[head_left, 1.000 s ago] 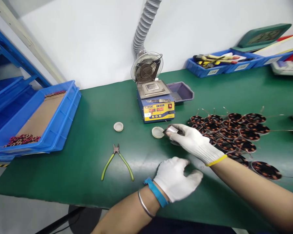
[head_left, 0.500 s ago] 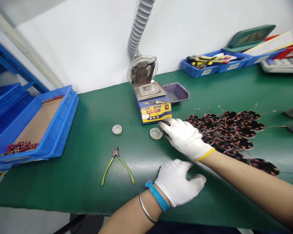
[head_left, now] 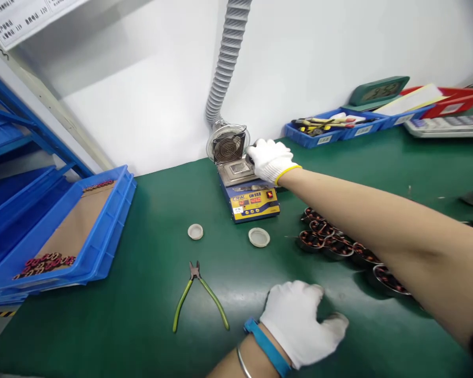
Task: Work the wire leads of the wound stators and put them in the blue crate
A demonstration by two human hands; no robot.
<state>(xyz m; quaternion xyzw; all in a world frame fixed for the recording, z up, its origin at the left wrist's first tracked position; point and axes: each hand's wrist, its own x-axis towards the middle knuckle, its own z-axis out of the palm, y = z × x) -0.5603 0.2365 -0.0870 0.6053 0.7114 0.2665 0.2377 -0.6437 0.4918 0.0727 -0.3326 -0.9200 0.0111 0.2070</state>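
Note:
My right hand [head_left: 270,157], in a white glove, reaches far across the green table and sits on the top right edge of the blue and yellow solder pot [head_left: 254,202]. Its fingers are curled down; what they grip is hidden. My left hand [head_left: 299,320], also gloved, with a blue wristband, rests flat on the table near the front edge and holds nothing. Several copper-wound coils [head_left: 327,244] lie under and beside my right forearm. Green-handled cutters [head_left: 199,294] lie left of my left hand.
A small fan [head_left: 226,144] on a grey ribbed hose [head_left: 224,58] stands behind the pot. Two white caps [head_left: 195,231] [head_left: 259,237] lie in front of it. A blue tray [head_left: 102,231] with small parts sits at the left. Blue tool bins [head_left: 319,134] line the back right.
My right hand has left the spot beside the white cap and coils and moved back and up onto the solder pot. The view has tilted upward. My left hand has stayed put.

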